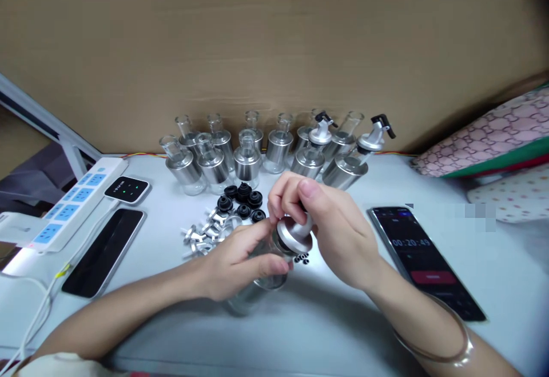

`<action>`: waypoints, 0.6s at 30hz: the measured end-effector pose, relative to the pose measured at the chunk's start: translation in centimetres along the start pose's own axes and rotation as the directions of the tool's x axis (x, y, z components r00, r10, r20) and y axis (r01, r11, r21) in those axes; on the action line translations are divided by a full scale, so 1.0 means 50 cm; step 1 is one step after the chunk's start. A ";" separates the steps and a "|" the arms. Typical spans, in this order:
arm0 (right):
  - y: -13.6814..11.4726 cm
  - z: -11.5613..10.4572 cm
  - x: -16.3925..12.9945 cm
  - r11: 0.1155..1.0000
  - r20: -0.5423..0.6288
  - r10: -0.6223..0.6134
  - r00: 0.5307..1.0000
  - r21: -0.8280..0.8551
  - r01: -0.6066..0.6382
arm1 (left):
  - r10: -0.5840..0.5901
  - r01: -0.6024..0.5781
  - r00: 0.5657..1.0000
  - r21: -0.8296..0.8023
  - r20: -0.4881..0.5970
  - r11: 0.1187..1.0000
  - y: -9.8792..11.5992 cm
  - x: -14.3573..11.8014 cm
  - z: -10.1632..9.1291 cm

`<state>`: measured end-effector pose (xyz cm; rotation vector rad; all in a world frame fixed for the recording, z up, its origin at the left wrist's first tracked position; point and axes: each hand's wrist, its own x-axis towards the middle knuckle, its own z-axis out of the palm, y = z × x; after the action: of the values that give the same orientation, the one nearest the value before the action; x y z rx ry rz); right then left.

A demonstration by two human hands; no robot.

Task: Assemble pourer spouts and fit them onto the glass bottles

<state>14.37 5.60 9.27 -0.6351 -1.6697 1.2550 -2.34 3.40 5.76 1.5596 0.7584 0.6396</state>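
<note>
Your forearms come in over the near edge of the table, a bangle on the right wrist. Your left hand is wrapped around a bottle that lies tilted near the table's middle, fingers closed on its glass and metal body. Your right hand is closed over the silver cap at the bottle's neck, thumb and fingertips pinching the top of it. A few small tubes lie on the table just under the cap.

To the right, a phone showing a timer lies near the right edge. To the left, a dark phone lies face up, and past it a power strip runs along the left edge with a small black device beside it.

Just beyond your hands sit a cluster of black stoppers and a loose pile of silver spouts. Along the far edge, against the cardboard wall, stands a row of bottles; two at the right end carry pourers. Patterned cloth lies at the far right corner.
</note>
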 end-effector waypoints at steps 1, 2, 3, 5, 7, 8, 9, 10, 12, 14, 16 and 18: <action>0.004 -0.001 0.002 1.000 -0.009 0.007 1.000 0.016 -0.006 | -0.021 0.020 1.000 -0.041 -0.019 0.999 -0.002 0.000 0.003; 0.010 -0.001 0.004 0.999 -0.022 0.021 1.000 0.035 -0.020 | -0.032 0.028 0.999 -0.087 -0.037 0.996 -0.006 0.001 0.007; 0.017 0.000 0.006 0.998 -0.040 0.040 0.998 0.056 -0.038 | -0.037 0.029 0.998 -0.134 -0.058 0.991 -0.011 0.002 0.011; 0.035 0.001 0.012 0.991 -0.077 0.078 0.994 0.115 -0.069 | -0.035 0.008 0.993 -0.230 -0.113 0.973 -0.024 0.007 0.019; 0.055 0.004 0.018 0.976 -0.132 0.104 0.986 0.203 -0.076 | -0.036 -0.019 0.985 -0.313 -0.169 0.950 -0.036 0.011 0.025; 0.065 0.004 0.022 0.968 -0.166 0.117 0.979 0.240 -0.075 | -0.037 -0.031 0.981 -0.342 -0.192 0.939 -0.040 0.014 0.027; 0.074 0.005 0.025 0.962 -0.198 0.135 0.971 0.261 -0.080 | -0.035 -0.045 0.976 -0.360 -0.213 0.932 -0.043 0.016 0.029; 0.081 0.005 0.028 0.959 -0.224 0.156 0.962 0.269 -0.093 | -0.030 -0.057 0.973 -0.366 -0.228 0.929 -0.045 0.017 0.029; 0.089 0.005 0.033 0.955 -0.242 0.204 0.949 0.264 -0.138 | -0.005 -0.084 0.970 -0.350 -0.245 0.933 -0.046 0.019 0.028; 0.091 0.005 0.035 0.946 -0.224 0.239 0.945 0.274 -0.174 | 0.033 -0.111 0.969 -0.316 -0.243 0.942 -0.046 0.019 0.027; 0.091 0.007 0.034 0.941 -0.216 0.250 0.944 0.286 -0.184 | 0.056 -0.124 0.971 -0.291 -0.230 0.949 -0.046 0.017 0.026; 0.090 0.009 0.031 0.939 -0.218 0.250 0.943 0.291 -0.182 | 0.061 -0.123 0.975 -0.288 -0.215 0.950 -0.046 0.017 0.024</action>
<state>12.73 8.24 5.61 -0.7928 -1.2185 1.4603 -1.15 3.43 3.32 1.2670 0.7041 0.9507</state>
